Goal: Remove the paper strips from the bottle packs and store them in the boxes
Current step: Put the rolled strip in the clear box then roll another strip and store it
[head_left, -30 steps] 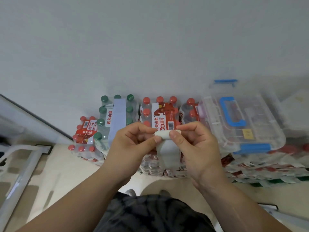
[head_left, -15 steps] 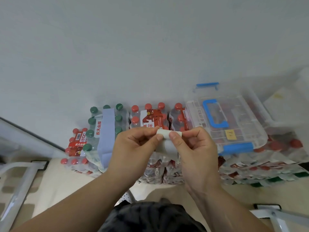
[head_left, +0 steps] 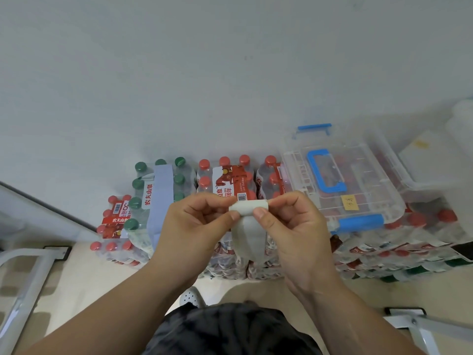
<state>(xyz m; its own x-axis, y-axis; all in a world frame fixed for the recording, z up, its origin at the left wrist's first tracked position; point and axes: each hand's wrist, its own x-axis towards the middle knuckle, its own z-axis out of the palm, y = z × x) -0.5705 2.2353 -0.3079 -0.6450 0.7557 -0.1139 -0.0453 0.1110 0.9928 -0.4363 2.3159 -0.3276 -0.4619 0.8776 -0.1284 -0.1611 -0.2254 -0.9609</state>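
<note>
While tail hangs shorter than one second back, paper strip (head_left: 248,209) rolled tighter, pinched in grip of left hand (head_left: 197,226) and right hand (head_left: 294,229), held before red-capped bottle pack (head_left: 230,179). Storing judged next; blue-handled clear box (head_left: 371,175) shut alongside.

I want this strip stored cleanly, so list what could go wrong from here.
1. The left hand and right hand pinch the rolled paper strip only at the fingertips, and its loose tail hangs free: the roll may unwind or slip.
2. The clear box looks closed, its blue latch down; freeing a hand to open it could let the roll spring open.
3. The box rests on stacked bottle packs, so pressing on it might shift it.
</note>
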